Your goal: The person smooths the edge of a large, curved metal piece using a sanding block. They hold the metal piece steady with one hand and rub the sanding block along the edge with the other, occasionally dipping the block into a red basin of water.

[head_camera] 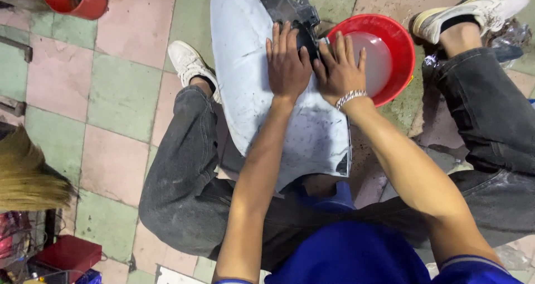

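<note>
Open tiled floor [120, 91] lies left of the white panel [245, 66], while the red basin [390, 50] crowds the right hand [339, 72] just beside it.

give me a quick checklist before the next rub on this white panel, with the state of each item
1. Both hands on the dark pad: ok, left hand and right hand press on it side by side.
2. White panel supported: ok, it rests across the lap, between the knees.
3. Red basin close by: ok, it sits just right of the right hand, with cloudy water in it.
4. Bracelet clear of the panel: cannot tell.
5. Pad wet enough: cannot tell.
</note>
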